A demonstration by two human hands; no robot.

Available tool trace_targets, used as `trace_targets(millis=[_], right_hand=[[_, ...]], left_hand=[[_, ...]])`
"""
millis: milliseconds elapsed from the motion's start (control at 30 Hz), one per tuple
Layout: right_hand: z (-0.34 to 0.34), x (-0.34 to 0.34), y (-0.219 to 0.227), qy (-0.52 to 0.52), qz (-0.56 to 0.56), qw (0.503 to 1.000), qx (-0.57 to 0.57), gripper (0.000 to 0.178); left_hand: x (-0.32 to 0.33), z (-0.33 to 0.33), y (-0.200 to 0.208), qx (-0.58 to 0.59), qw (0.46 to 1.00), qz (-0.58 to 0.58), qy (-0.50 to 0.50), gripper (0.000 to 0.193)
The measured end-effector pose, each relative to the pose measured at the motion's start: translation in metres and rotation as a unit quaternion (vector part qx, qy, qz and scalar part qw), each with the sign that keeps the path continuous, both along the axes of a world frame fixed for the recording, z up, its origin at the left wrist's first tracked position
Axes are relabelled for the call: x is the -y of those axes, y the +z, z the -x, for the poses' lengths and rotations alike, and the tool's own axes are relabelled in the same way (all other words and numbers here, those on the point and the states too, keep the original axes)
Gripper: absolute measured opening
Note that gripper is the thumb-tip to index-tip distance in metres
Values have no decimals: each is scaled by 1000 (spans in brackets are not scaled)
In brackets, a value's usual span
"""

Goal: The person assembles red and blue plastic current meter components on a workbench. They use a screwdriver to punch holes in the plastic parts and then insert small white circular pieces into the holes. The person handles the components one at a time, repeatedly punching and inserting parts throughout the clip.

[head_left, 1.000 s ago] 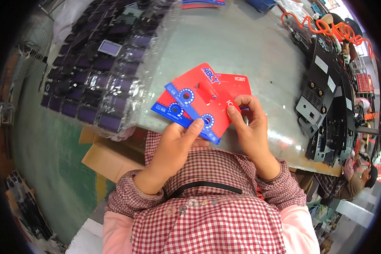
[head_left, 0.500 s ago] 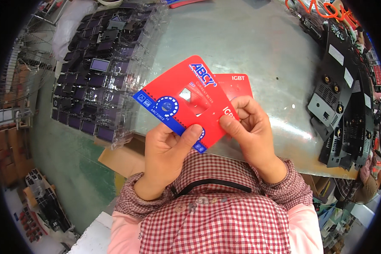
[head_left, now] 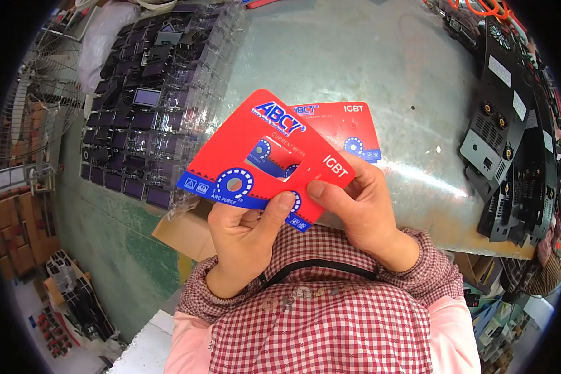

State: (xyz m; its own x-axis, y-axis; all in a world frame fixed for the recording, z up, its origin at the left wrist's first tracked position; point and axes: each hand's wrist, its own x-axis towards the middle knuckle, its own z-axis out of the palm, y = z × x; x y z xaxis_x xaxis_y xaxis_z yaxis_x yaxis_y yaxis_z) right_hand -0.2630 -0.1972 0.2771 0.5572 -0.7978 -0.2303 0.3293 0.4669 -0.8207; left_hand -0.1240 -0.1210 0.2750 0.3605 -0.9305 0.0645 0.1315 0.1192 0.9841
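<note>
A flat red-and-blue front-panel label [head_left: 230,144], with a rectangular window and round dial cut-outs, is held tilted above the metal table. My left hand [head_left: 246,240] pinches its lower blue edge between thumb and fingers. On the lower right, my right hand [head_left: 368,215] presses its thumb on the label's face, with the fingers curled behind. A second label [head_left: 343,118] of the same design sits behind the first and partly covered by it. Its dials show through the front window. Whether my right fingers also hold this second label is hidden.
Clear plastic trays with dark display modules [head_left: 146,96] lie on the left of the metal table [head_left: 330,56]. Black panels [head_left: 495,118] with sockets and vents are stacked on the right. A cardboard box [head_left: 187,234] stands below the table's front edge. Another person's arm [head_left: 545,271] shows at far right.
The front label has turned and shifted down and left, exposing more of the second label behind it. My right thumb has moved slightly left and down with it.
</note>
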Motion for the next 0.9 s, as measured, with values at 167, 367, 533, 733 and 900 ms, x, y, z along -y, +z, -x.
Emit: trace_targets(millis=[167,367,533,733,900], right_hand=[[-1,-2,-3,4,21,1000,2,28],[-6,-3,3,5,28,1000,-5,26],[-3,0,4,42,69,995,-53,29],[6,0,0,80,23,987,140,39],[10,1,-1,134,19,986,95,49]], left_hand=[[-2,2,2,-18,1000,12,17,19],[-3,-4,0,-63,997,41,-12,19],[-3,-4,3,-82,996,15,7,22],[-2,-8,7,-212,977,-15,7,24],[-5,-9,11,-281,959,-19,14,26]])
